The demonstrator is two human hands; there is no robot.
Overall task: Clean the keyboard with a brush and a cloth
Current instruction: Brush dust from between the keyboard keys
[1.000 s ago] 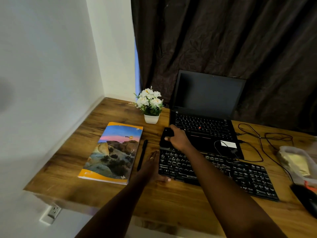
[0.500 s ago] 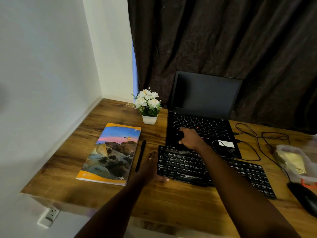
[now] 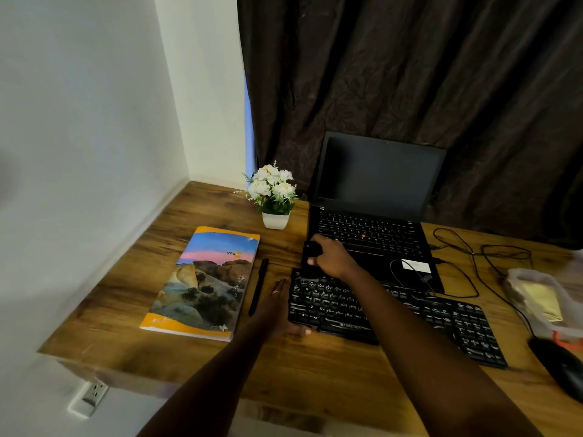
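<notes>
Keyboard (image 3: 448, 323) flat black plastic; right hand (image 3: 332, 257) grips rounded black object (image 3: 311, 249).

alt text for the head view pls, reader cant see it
The right hand grips a small black object at the far left corner of the black keyboard, while the left hand rests against its left end. An open laptop stands behind; a book, pen and potted flowers sit to the left.

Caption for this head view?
Left hand braces the black plastic keyboard; right hand grips a small black brush at its far corner.
</notes>
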